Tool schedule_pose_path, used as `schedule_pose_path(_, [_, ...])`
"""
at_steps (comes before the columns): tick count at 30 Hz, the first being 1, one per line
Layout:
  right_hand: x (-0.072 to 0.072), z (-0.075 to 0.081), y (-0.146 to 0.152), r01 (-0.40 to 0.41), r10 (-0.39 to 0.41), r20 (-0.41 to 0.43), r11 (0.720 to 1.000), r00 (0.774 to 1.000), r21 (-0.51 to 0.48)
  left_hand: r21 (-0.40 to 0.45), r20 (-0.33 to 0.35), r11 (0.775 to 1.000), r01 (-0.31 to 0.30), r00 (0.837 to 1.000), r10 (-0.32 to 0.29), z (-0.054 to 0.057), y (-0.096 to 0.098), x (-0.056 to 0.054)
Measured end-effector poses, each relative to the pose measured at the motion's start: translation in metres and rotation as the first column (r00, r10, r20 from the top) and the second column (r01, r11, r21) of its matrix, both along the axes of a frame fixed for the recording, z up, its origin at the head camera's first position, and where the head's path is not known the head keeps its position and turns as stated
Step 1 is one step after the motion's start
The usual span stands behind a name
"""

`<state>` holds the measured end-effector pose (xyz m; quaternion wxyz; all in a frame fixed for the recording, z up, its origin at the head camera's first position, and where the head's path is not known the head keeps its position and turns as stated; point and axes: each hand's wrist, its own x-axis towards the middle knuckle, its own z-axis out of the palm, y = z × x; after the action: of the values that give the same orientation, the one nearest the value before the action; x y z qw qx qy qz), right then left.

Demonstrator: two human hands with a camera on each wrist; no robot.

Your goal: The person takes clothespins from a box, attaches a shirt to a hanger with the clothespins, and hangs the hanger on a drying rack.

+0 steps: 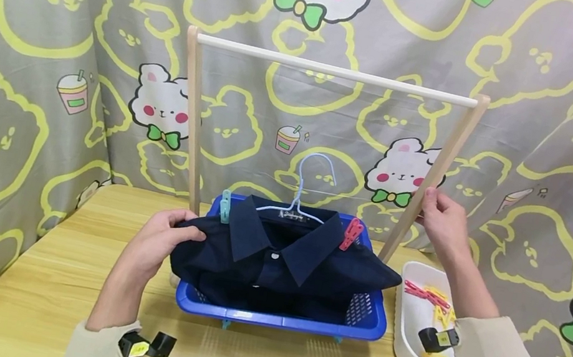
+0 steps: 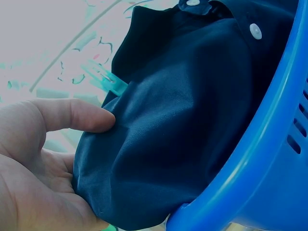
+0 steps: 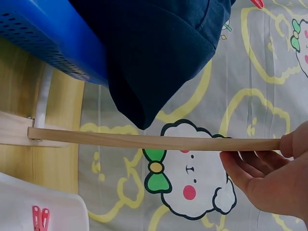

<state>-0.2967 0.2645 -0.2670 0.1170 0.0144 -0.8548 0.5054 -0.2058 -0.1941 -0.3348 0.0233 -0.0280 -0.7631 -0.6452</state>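
Note:
A dark navy collared shirt (image 1: 271,271) hangs on a light blue wire hanger (image 1: 297,196) and spills into a blue plastic basket (image 1: 279,321). A teal clothespin (image 1: 225,206) clips one shoulder and a red clothespin (image 1: 352,234) the other. At the shirt's left sleeve end my left hand (image 1: 153,244) pinches the fabric, thumb on top and fingers underneath; the left wrist view shows the same grip on the shirt (image 2: 159,106). My right hand (image 1: 446,224) holds the right wooden post (image 1: 436,166) of a clothes rack between thumb and fingers, as the right wrist view also shows on the post (image 3: 168,143).
The rack's white crossbar (image 1: 338,72) spans above the basket, with the left post (image 1: 193,125) on the other side. A white tray (image 1: 400,330) with red and yellow clothespins stands right of the basket on a wooden table (image 1: 47,284). Behind hangs a patterned curtain (image 1: 243,95).

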Motion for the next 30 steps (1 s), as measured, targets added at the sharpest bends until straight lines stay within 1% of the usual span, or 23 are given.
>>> schedule_pose_path(4, [0.0005,-0.0012,-0.0002,0.017,-0.017,-0.009,1.000,1.000,-0.012,0.002,-0.004,1.000,0.002,1.000,-0.002,-0.0003,0.0000,-0.0005])
schedule_pose_path(12, [0.0023,-0.0029,-0.0039,0.051,-0.051,-0.025,0.999,0.998,0.004,-0.003,-0.002,1.000,-0.006,1.000,0.006,-0.0014,-0.0026,0.0005])
schedule_pose_path(16, [0.0014,-0.0028,-0.0055,0.069,-0.069,-0.026,0.998,0.997,-0.006,-0.009,-0.005,1.000,0.002,1.000,-0.002,-0.0014,-0.0026,0.0004])
schedule_pose_path(22, [0.0002,-0.0032,-0.0059,0.067,-0.067,-0.036,0.998,0.997,0.000,-0.014,-0.010,1.000,0.003,1.000,-0.003,-0.0009,-0.0025,0.0000])
schedule_pose_path(30, [0.0008,-0.0033,-0.0057,0.072,-0.072,-0.007,0.997,0.997,-0.007,-0.014,-0.006,1.000,0.000,1.000,0.000,-0.0006,-0.0011,-0.0003])
